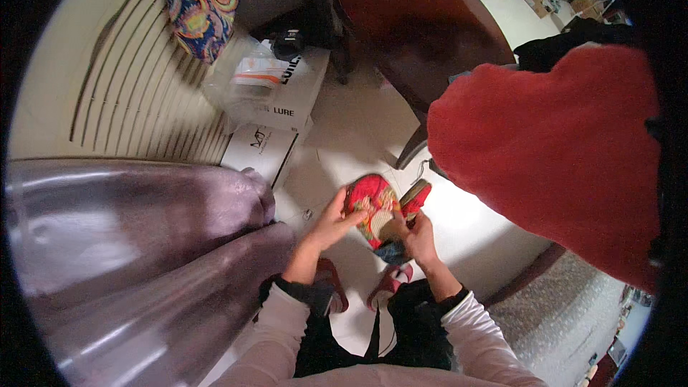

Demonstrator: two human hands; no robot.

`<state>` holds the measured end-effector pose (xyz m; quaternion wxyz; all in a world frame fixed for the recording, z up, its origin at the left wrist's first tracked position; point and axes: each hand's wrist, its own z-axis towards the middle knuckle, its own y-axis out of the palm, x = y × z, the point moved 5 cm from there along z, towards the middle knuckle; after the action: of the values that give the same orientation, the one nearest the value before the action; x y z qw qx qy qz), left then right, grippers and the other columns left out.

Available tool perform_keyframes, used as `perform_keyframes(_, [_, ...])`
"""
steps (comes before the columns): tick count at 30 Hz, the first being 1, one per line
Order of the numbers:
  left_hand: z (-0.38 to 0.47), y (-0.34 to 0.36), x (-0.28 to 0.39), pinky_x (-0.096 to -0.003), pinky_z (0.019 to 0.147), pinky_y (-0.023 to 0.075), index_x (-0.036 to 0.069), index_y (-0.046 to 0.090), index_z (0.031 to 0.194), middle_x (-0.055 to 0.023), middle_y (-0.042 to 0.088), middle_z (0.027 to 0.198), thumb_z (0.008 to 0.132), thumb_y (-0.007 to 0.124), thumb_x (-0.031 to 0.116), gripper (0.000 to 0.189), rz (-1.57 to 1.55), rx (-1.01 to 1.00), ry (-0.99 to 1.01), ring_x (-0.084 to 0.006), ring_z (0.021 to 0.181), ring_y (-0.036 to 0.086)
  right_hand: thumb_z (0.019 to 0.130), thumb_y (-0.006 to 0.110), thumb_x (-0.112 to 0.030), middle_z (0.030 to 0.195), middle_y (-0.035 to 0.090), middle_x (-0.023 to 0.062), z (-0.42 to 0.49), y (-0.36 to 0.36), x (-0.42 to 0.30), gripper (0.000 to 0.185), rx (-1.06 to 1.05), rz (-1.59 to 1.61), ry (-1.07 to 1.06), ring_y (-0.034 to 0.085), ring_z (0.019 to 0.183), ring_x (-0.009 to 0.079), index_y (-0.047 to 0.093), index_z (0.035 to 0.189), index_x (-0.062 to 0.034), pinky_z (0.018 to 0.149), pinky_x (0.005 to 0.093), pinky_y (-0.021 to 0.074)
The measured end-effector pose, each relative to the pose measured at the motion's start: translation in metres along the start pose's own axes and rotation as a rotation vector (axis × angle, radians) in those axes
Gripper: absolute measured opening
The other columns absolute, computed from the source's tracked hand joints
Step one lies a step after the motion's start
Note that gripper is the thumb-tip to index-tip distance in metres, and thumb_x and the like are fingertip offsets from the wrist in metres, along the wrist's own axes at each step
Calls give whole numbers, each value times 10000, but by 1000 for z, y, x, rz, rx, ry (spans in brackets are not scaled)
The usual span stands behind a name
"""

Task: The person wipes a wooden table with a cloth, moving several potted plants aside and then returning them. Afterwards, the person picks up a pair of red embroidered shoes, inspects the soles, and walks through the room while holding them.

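My left hand grips the left edge of a red patterned cloth item, its thumb across the top. The item is rounded, with a multicoloured print and a striped cream patch; it may be a slipper or cloth shoe. On its right side my right hand holds it too. Above that hand sticks out a second red piece with a brownish edge, partly hidden by the fingers. Whether the two pieces are joined, I cannot tell. A bluish part shows at the bottom. Both hands hold these above the floor, before my feet.
Glossy purplish covering drapes at the left. White cardboard boxes with printing stand ahead, a clear plastic bag on top. A dark brown chair stands beyond. Red fabric bulges in from the right. Pinkish-red footwear is on my feet.
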<state>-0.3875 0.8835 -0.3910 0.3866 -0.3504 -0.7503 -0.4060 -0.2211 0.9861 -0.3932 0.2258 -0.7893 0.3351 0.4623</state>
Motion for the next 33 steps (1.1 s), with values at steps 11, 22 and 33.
perform_keyframes(11, [-109, 75, 120, -291, 824, 476, -14, 480, 1199, -76, 604, 1036, 829, 677, 135, 445, 379, -211, -163, -115, 933, 559, 726, 661, -30, 896, 656, 133, -120, 2, -115, 306, 48, -170, 59, 627, 818, 191, 557, 1007, 35, 744, 322, 499])
perform_keyframes(22, [-61, -22, 126, -301, 793, 474, 67, 508, 1234, -56, 607, 1086, 854, 652, 327, 482, 265, 260, -341, -139, 962, 571, 762, 472, 110, 1014, 604, 81, -115, -82, -126, 299, 115, -295, 14, 565, 951, 149, 549, 1040, 31, 863, 295, 445])
perform_keyframes(33, [223, -201, 118, -489, 1029, 313, 107, 565, 1196, -113, 488, 1307, 817, 597, 402, 481, 1641, 589, 27, -342, 1269, 364, 815, 553, 11, 919, 539, 18, -96, -138, -21, 214, 239, -14, 9, 519, 852, 126, 516, 1024, -19, 779, 266, 438])
